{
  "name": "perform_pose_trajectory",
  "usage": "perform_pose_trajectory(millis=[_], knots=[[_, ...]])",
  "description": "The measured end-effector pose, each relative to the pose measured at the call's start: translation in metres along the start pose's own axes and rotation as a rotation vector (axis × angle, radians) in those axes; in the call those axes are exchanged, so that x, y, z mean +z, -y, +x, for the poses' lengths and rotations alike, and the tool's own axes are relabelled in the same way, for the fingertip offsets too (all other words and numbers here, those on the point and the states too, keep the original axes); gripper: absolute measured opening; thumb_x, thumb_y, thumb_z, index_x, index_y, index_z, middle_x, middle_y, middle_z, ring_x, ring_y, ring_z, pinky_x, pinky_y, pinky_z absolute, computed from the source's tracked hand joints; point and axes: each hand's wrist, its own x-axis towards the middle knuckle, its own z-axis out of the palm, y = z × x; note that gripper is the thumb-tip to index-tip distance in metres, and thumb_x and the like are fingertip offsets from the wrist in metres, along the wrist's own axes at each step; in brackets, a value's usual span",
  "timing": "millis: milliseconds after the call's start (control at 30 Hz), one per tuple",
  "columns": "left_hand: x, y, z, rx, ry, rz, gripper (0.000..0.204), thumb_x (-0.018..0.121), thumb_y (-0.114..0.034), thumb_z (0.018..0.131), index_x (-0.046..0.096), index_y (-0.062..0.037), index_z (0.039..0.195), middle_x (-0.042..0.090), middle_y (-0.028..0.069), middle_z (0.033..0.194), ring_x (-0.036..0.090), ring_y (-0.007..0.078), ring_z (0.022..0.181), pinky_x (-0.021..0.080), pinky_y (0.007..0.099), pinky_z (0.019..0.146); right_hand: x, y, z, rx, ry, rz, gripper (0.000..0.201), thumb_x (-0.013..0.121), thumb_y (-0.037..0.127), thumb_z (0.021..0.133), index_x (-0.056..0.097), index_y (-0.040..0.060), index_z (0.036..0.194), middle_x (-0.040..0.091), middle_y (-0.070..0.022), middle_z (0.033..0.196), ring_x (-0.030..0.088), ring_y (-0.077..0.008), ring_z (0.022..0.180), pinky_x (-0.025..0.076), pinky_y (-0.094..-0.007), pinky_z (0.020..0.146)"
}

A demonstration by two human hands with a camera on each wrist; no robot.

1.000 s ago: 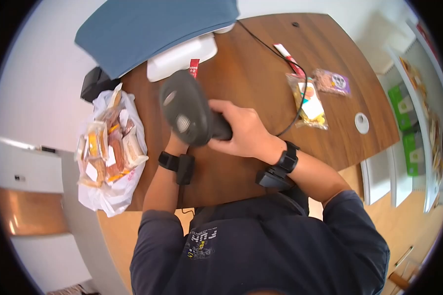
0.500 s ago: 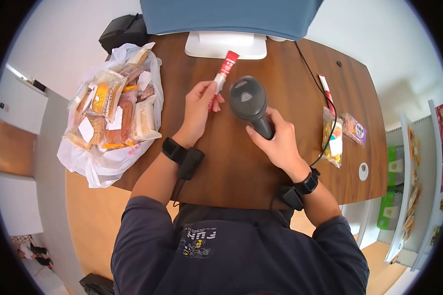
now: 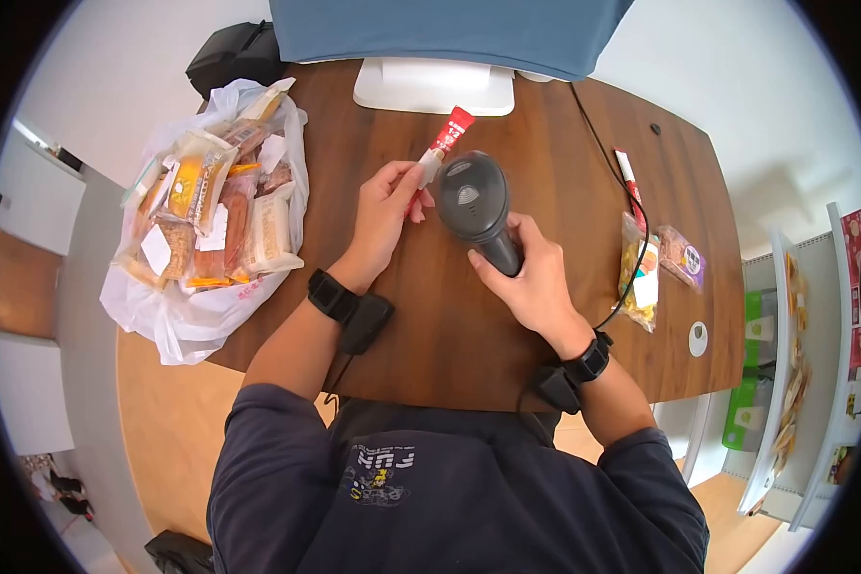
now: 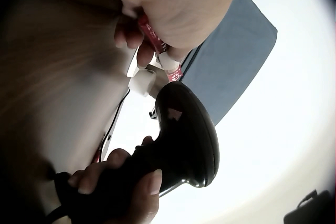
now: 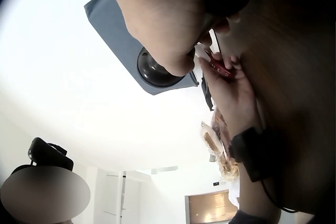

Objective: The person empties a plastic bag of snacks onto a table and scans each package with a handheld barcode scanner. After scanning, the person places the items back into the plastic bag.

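My left hand [image 3: 378, 222] pinches a slim red-and-white stick packet [image 3: 454, 127] between thumb and fingers, its printed end pointing up and away over the table. In my right hand [image 3: 542, 284] is a black handheld barcode scanner [image 3: 474, 196], gripped round its handle with the thumb along the near side. The scanner's head stands close beside the packet. From the left wrist, the scanner [image 4: 186, 134] shows side-on just below the packet [image 4: 155, 37]. The right wrist view has the left hand [image 5: 231, 90] holding the packet beyond the scanner's rounded head [image 5: 157, 69].
A white plastic bag [image 3: 187, 316] full of packaged breads sits at the left. On the right lie another stick packet [image 3: 629, 179], a yellow snack bag [image 3: 639, 277] and a purple-labelled pack [image 3: 681, 258], with the black cable [image 3: 598, 134] running past them. A cloth-covered screen [image 3: 450, 33] stands behind.
The scanner, first held high over the left hand, has moved down and right, uncovering the left hand and packet. In the last half second both hands barely moved; scanner and packet came closer together.
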Motion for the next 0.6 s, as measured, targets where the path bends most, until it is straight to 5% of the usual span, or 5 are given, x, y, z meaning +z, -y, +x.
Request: perform_pose_trajectory(millis=[433, 600], knots=[[-0.005, 0.003, 0.003, 0.007, -0.010, -0.063, 0.028, 0.054, -0.026, 0.102, 0.061, 0.0009, 0.105, 0.062, 0.0034, 0.076, 0.052, 0.0064, 0.059, 0.044, 0.0214, 0.059, -0.001, -0.002, 0.002, -0.019, -0.003, 0.011, 0.050, 0.076, 0.021, 0.082, 0.054, -0.0054, 0.118, 0.070, -0.0220, 0.094, 0.071, -0.0301, 0.085, 0.055, -0.0363, 0.077], [-0.006, 0.005, 0.002, -0.017, 0.019, -0.144, 0.028, 0.053, -0.026, 0.102, 0.061, 0.0006, 0.103, 0.059, 0.0022, 0.073, 0.053, 0.0072, 0.059, 0.044, 0.0217, 0.059, -0.001, -0.010, 0.004, 0.119, -0.018, 0.028, 0.048, 0.075, 0.020, 0.084, 0.054, -0.0046, 0.118, 0.069, -0.0177, 0.086, 0.069, -0.0218, 0.073, 0.054, -0.0328, 0.070]])
